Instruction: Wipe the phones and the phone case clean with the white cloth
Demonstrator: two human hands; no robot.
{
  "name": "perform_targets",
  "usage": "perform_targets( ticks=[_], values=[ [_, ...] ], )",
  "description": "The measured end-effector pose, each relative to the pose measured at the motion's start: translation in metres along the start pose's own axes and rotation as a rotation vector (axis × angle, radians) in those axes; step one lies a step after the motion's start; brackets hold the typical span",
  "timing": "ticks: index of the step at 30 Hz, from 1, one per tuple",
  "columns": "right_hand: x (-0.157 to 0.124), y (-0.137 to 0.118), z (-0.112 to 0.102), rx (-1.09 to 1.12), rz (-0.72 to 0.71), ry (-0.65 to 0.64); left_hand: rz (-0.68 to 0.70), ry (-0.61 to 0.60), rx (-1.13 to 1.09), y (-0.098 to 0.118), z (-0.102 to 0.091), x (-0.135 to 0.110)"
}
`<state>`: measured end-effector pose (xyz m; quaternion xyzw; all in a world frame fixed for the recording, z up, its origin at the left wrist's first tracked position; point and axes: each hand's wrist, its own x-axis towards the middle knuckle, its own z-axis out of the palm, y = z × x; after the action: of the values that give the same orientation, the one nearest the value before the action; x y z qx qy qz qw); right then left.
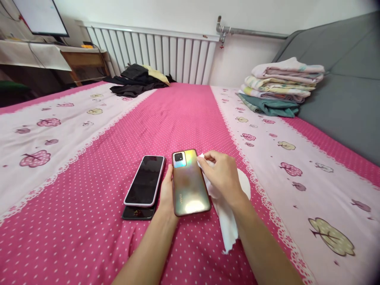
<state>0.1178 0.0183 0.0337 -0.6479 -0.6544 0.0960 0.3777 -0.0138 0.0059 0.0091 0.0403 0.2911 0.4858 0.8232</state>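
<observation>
A shiny gold-brown smartphone [191, 186] is held back side up in my left hand [168, 190], whose fingers go under its left edge. A camera block sits at the phone's upper left corner. My right hand [222, 172] pinches a white tissue [227, 225] at the phone's upper right edge; the rest of it hangs below and behind the wrist. Left of my hands, a white-edged smartphone [145, 180] lies screen up on top of a dark phone [138, 213], which is mostly covered.
The phones rest on a pink dotted bedspread [184, 114]. Folded bedding [282, 85] is stacked at the right by a grey headboard [341, 79]. Dark clothes [136, 79] lie at the far edge before a white radiator [154, 47]. A desk with a monitor [41, 18] stands far left.
</observation>
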Motion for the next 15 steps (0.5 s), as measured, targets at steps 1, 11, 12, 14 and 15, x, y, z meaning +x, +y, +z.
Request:
perform_targets(
  ticks=[1,11,12,14,15],
  values=[
    [-0.001,-0.002,-0.001,-0.013,0.004,-0.02,0.022,0.022,-0.005,0.0,0.001,0.0],
    [-0.013,-0.014,-0.02,-0.163,-0.02,-0.325,0.077,0.047,-0.068,0.0,-0.001,0.003],
    [-0.013,-0.014,-0.021,-0.142,-0.017,-0.363,0.072,0.036,-0.069,-0.001,-0.002,0.003],
    [-0.012,-0.014,-0.02,-0.076,0.005,-0.413,0.075,0.039,-0.067,-0.001,-0.001,0.002],
    [-0.011,-0.014,-0.019,-0.033,0.022,-0.428,0.085,0.053,-0.063,-0.001,0.001,0.001]
  ],
)
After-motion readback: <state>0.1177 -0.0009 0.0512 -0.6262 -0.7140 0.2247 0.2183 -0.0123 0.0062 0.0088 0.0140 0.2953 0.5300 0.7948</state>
